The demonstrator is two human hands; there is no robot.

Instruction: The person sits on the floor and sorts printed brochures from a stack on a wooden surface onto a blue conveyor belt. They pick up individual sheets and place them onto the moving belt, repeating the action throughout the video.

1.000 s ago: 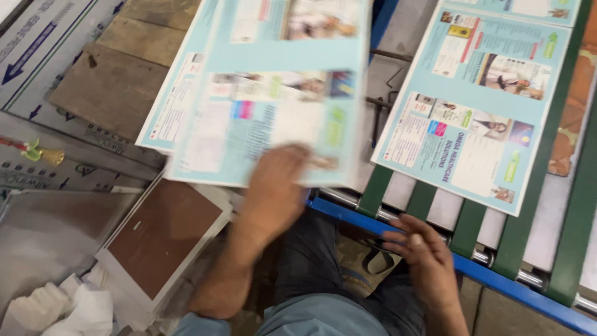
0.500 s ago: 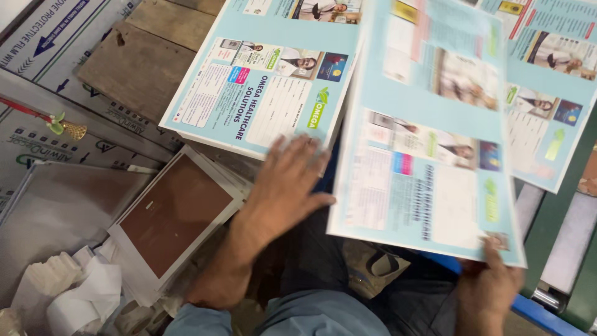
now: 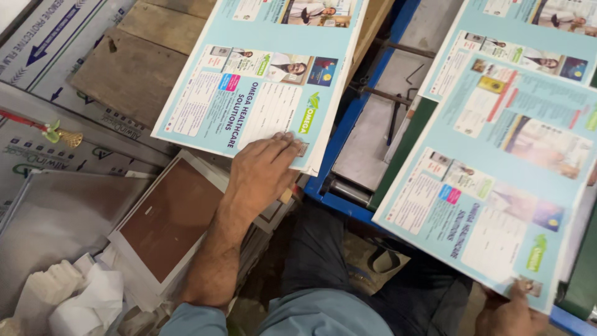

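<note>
The wooden bench (image 3: pixel 134 74) fills the upper left, with worn brown planks. Right of it runs a blue metal frame (image 3: pixel 339 146) with a grey plate and green bars.

On the bench, overhanging its right edge, lies a stack of large sheets (image 3: pixel 267 81), light blue with white text blocks and small photos. Left of the bench lie grey protective-film boards (image 3: pixel 43 68) with blue arrows. Below the bench stands a white tray with a brown panel (image 3: pixel 171 218), and crumpled white paper (image 3: pixel 81 295) beside it.

The left hand (image 3: pixel 264 171) lies flat on the near corner of the stack, fingers spread, holding nothing. Far right of the bench, the right hand (image 3: pixel 507 311) pinches the near corner of another light blue sheet (image 3: pixel 497 186), held over the frame.
</note>
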